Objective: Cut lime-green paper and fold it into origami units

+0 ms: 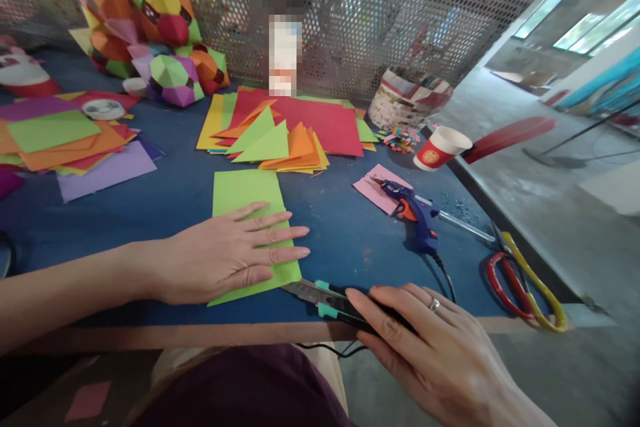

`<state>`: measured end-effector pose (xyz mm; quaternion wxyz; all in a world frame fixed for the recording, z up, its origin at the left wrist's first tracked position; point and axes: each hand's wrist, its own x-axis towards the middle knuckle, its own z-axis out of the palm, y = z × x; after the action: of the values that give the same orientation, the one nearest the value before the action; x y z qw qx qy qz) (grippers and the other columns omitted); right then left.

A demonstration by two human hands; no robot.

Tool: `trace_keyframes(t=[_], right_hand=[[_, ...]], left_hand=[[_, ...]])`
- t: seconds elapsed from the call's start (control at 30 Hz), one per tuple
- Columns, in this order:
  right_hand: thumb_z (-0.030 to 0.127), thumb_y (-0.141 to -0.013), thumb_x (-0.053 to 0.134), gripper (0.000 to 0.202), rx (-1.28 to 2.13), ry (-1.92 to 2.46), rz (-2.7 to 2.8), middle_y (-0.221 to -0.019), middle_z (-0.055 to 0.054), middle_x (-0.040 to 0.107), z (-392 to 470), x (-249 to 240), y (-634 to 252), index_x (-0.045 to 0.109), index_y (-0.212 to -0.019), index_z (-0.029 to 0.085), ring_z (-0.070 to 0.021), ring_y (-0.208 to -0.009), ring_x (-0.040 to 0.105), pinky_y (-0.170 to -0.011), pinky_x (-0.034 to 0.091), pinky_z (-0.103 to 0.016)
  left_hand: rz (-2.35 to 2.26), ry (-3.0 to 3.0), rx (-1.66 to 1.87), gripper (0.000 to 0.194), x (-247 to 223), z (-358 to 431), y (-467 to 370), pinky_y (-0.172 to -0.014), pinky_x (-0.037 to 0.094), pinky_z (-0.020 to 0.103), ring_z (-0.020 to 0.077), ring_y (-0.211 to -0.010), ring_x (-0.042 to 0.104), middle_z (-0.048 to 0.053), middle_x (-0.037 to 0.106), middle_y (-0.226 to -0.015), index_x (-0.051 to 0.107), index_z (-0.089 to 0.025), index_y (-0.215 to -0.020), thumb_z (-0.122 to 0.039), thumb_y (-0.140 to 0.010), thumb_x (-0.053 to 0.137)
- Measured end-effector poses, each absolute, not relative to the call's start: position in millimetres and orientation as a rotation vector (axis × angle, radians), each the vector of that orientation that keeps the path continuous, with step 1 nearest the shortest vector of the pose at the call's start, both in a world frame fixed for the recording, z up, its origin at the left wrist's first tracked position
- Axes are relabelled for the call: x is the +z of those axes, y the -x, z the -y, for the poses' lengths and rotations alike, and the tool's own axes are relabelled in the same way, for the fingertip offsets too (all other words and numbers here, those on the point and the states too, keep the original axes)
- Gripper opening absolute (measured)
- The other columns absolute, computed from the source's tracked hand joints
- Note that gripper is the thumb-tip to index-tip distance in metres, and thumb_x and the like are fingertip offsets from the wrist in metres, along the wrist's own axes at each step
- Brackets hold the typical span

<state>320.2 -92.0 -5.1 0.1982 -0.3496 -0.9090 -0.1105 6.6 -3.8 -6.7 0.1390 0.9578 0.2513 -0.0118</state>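
My left hand [235, 250] lies flat with its fingers spread, pressing on a light green sheet of paper [245, 188] near the table's front edge. The palm and fingers cover much of the sheet's lower half. In my right hand [425, 340] is a utility knife [335, 300] with a black and turquoise handle. Its blade is out and points left, close to the sheet's lower right corner; whether it touches the paper I cannot tell.
Right of the sheet, a blue glue gun [417, 217] rests partly on pink paper [373, 187]. Scissors [525, 283] lie at the right edge, near a paper cup [440, 147]. Folded triangles and coloured sheets [310, 120] are behind; more paper [107, 170] lies left, below paper polyhedra [173, 77].
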Motion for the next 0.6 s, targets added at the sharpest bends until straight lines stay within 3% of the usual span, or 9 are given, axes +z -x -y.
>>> trace_keyframes(t=[0.6], right_hand=[[0.026,-0.104,0.049,0.027,-0.318,0.984,2.511,-0.091,-0.004,0.073,98.3,-4.2,-305.9,0.072,-0.115,0.017,-0.0147,-0.075,0.065,-0.072,0.05,-0.03]], left_hand=[[-0.722,-2.758,-0.003,0.05,-8.2,3.6,-7.3,-0.128,0.006,0.045,0.0212,-0.157,0.016,-0.008,0.026,-0.167,0.031,-0.041,-0.157,-0.043,-0.107,0.033]])
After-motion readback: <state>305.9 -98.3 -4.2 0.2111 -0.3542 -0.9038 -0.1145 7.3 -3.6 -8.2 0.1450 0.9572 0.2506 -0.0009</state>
